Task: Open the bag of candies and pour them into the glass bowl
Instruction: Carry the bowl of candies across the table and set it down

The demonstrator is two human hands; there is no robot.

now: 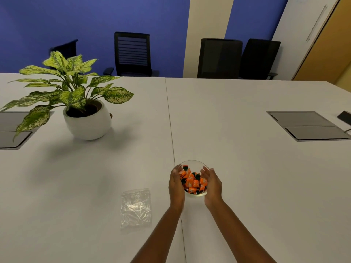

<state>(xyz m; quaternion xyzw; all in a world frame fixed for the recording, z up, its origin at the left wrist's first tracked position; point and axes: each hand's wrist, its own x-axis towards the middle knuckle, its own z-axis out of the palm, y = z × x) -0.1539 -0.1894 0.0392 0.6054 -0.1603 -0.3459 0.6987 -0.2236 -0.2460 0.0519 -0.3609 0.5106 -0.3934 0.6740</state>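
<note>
A glass bowl (193,162) sits on the white table, filled with orange and dark wrapped candies (191,182). My left hand (176,186) cups the bowl's left side and my right hand (212,186) cups its right side, fingers curved along the glass. A clear plastic bag (135,208) lies flat and looks empty on the table to the left of my left forearm.
A potted plant in a white pot (87,122) stands at the far left. Grey cable hatches (307,126) are set into the table at right and far left. A dark device (344,117) lies at the right edge. Black chairs (133,54) line the far side.
</note>
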